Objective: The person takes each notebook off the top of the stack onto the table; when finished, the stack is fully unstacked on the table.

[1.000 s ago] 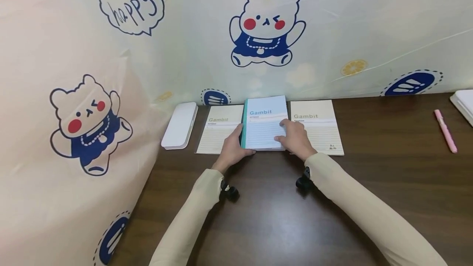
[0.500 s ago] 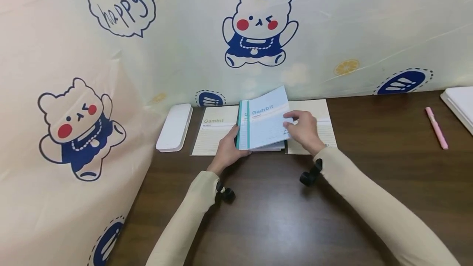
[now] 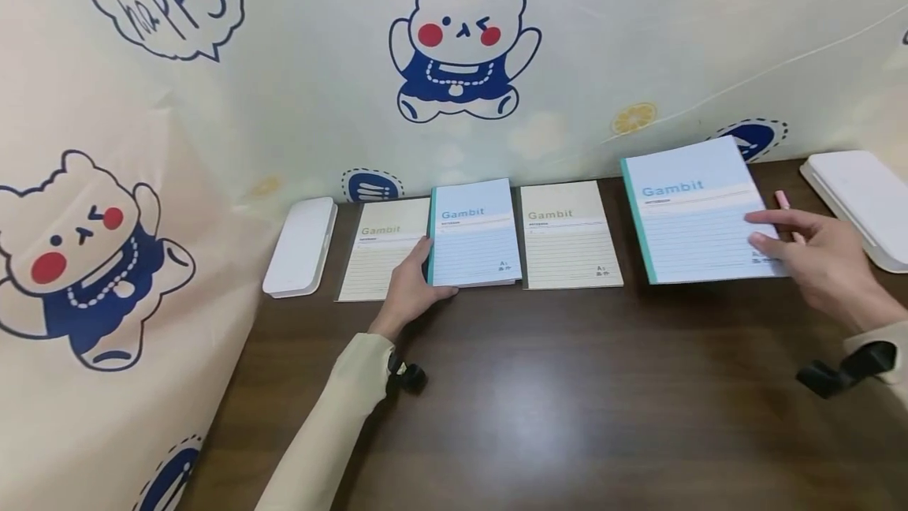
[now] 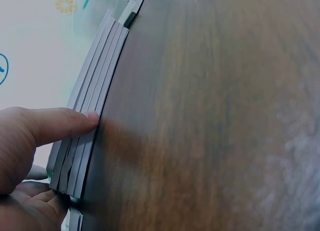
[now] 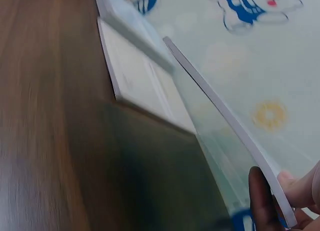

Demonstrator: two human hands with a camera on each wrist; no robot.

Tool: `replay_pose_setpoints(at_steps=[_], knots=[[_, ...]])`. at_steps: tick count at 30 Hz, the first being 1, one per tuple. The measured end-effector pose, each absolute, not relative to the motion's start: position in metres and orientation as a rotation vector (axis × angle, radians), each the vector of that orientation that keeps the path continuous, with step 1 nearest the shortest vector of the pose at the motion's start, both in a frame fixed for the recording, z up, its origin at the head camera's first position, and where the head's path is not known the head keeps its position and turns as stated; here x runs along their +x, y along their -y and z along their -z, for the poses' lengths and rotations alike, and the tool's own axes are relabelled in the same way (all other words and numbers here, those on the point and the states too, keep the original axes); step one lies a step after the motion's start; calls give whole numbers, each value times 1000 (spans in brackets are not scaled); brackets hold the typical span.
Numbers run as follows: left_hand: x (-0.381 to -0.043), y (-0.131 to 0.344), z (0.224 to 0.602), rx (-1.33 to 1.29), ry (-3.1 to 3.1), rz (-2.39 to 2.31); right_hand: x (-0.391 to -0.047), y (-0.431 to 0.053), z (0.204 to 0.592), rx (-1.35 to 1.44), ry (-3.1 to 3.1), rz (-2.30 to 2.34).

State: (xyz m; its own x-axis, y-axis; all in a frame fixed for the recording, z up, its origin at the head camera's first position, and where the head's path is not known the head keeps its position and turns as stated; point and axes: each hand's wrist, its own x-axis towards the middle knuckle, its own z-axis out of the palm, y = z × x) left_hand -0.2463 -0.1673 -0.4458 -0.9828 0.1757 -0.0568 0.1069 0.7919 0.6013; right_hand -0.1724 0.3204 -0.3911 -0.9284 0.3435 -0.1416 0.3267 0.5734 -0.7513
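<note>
On the right, my right hand (image 3: 830, 262) pinches a blue notebook (image 3: 698, 223) with a teal spine by its right edge, between thumb and fingers. In the right wrist view the held notebook (image 5: 227, 118) appears edge-on, raised off the table. My left hand (image 3: 407, 290) rests at the near left corner of a stack of blue notebooks (image 3: 477, 235). Its thumb (image 4: 62, 125) lies straight against the page edges of the stack (image 4: 107, 66) in the left wrist view. Cream notebooks lie on both sides of the stack, one left (image 3: 379, 259) and one right (image 3: 570, 239).
A white case (image 3: 301, 247) lies at the far left of the brown table (image 3: 496, 385), another white case (image 3: 861, 203) at the right. A pink pen (image 3: 782, 199) is partly hidden behind the right hand. A printed curtain (image 3: 582, 38) hangs along the back.
The right hand has lifted the top blue notebook off the stack and carried it rightward past the right cream notebook. The left hand has stayed at the stack. The head view has shifted.
</note>
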Motion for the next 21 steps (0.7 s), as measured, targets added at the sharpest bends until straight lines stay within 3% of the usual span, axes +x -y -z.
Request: replay_pose_setpoints(at_steps=[11,21], knots=[[-246,167,447,242,-2879,-953,-194,-332,420,-567,2753,-1390],[-247,164,445,229,-2888,-943,-206,-330,436,-176,3059,-922]])
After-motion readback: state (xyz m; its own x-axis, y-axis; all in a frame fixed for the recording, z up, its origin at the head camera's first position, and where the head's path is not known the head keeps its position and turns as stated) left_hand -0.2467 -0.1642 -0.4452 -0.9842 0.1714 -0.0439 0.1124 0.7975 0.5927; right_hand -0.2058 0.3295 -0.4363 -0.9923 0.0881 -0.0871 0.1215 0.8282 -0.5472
